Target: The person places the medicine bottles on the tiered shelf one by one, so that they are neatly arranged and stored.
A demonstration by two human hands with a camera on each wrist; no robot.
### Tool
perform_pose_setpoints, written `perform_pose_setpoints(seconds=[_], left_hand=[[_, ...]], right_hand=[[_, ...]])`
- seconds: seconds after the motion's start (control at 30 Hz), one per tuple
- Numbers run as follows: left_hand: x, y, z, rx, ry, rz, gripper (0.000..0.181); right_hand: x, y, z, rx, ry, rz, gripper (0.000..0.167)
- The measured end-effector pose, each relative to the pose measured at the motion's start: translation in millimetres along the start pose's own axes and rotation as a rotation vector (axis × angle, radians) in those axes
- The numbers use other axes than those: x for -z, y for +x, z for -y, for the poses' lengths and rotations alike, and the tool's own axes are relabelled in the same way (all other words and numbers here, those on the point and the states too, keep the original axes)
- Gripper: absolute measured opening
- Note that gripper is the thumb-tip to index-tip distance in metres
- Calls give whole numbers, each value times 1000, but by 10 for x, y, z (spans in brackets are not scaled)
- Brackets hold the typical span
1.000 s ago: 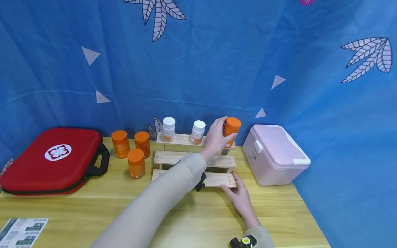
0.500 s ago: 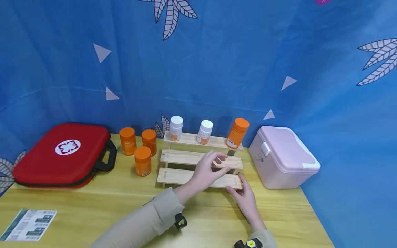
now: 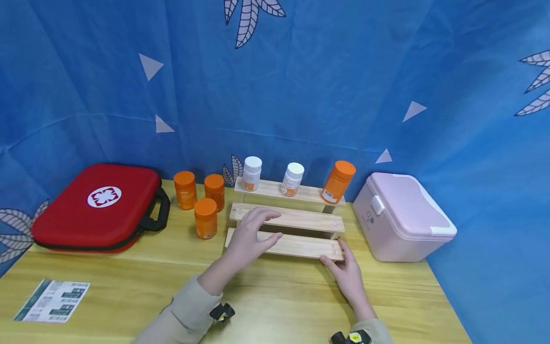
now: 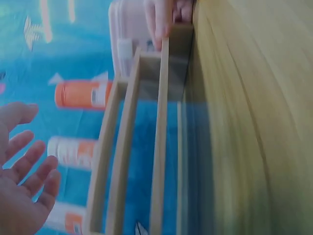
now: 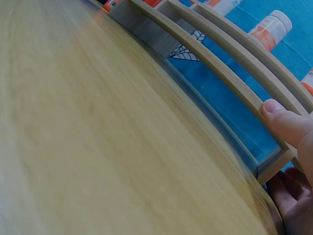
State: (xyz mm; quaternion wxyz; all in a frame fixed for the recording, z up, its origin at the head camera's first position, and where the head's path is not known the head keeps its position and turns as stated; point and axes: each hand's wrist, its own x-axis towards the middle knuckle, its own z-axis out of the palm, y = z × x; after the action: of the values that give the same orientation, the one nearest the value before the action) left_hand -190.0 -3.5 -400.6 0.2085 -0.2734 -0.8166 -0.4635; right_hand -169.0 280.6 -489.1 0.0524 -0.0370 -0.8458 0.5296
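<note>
A three-step wooden rack (image 3: 296, 217) stands at the back of the table. On its top step are two white-capped bottles, a left one (image 3: 251, 173) and a middle one (image 3: 292, 179), and an orange bottle (image 3: 338, 181) at the right end. My left hand (image 3: 249, 239) hovers before the rack's left half with fingers parted, holding nothing; the left wrist view shows its spread fingers (image 4: 32, 161). My right hand (image 3: 349, 277) grips the right end of the lowest step. In the right wrist view its thumb (image 5: 281, 115) presses the front edge, the other fingers around the end.
Several orange bottles (image 3: 206, 219) stand left of the rack. A red first-aid case (image 3: 103, 210) lies farther left, with a printed card (image 3: 53, 301) in front of it. At the right is a pink lidded box (image 3: 399, 217). A blue cloth (image 3: 275, 95) hangs behind.
My left hand has let go of the orange bottle on the top step and drawn back to the left and toward me. My right hand keeps its hold on the rack.
</note>
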Motion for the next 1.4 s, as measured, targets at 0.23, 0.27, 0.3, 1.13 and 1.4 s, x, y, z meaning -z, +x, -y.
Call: perform_pose_setpoints(seconds=[0.23, 0.27, 0.3, 1.13, 1.4], left_hand=[[286, -3, 296, 59, 42, -111, 39], [346, 1, 342, 68, 53, -135, 38], [410, 4, 398, 72, 69, -165, 37], [1022, -308, 1223, 460, -281, 59, 76], [1014, -304, 1270, 440, -311, 20, 72]], right_hand=[[12, 1, 21, -1, 6, 3, 88], [13, 1, 22, -1, 4, 2, 88], [13, 0, 24, -3, -1, 1, 88], [14, -10, 41, -3, -19, 12, 88], [17, -7, 43, -1, -29, 13, 89]])
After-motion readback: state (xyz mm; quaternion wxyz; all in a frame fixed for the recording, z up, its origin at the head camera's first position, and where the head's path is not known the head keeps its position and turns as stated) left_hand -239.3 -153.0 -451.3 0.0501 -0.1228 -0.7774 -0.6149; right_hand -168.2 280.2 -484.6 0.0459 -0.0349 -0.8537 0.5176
